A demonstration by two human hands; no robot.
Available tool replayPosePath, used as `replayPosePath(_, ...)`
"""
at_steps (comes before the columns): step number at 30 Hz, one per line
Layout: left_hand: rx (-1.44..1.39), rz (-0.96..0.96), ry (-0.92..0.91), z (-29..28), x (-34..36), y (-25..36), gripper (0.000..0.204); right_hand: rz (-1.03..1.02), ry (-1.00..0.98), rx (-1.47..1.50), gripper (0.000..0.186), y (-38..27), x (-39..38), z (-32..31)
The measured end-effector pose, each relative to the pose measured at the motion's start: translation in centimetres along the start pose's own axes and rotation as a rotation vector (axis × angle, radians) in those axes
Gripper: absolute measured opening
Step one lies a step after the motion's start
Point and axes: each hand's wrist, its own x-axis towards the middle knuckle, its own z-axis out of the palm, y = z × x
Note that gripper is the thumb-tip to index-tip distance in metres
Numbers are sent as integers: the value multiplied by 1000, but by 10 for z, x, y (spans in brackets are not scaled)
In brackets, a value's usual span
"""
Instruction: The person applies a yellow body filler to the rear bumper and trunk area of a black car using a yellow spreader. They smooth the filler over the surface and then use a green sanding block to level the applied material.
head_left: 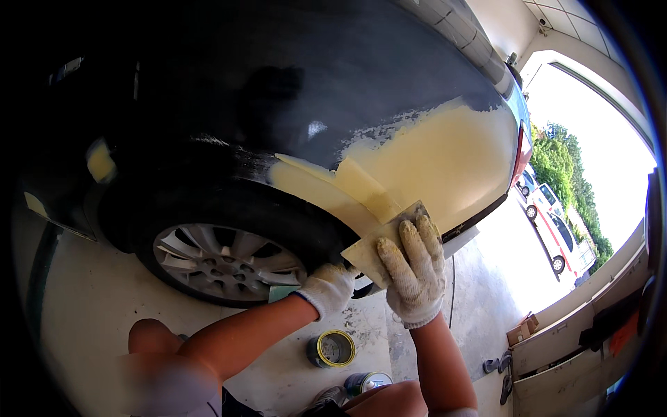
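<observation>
My right hand (415, 274), in a stained white knit glove, holds a flat putty spreader (372, 251) against the car's rear fender. Its fingers lie along the back of the blade. Pale yellow filler (438, 163) covers much of the dark fender, with a raised ridge (365, 186) running down to the blade. My left hand (328, 288), also gloved, is closed low beside the wheel arch; its fingers are mostly hidden. A teal flat piece (281, 292) shows by that wrist, and I cannot tell whether the hand grips it.
The car wheel (229, 260) stands left of my hands. An open can (335, 348) with a yellow rim and another can (367, 382) are on the floor by my legs. A cardboard box (522, 329) and shoes (497, 364) lie at right, near the bright doorway.
</observation>
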Motion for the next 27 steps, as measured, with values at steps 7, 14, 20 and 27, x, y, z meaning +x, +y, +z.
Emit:
replayPosePath(7,44,-29,30,-9,0,11,43,-144,-9,1,59,-10,61,30)
replayPosePath(14,-127,-33,22,3,8,7,35,-63,0,-48,56,-6,67,49)
replayPosePath(20,-116,-104,-109,-17,10,16,42,-147,-39,-47,57,-18,85,33)
replayPosePath(27,-98,-160,179,19,12,2,47,-131,-47,-19,56,-18,86,35)
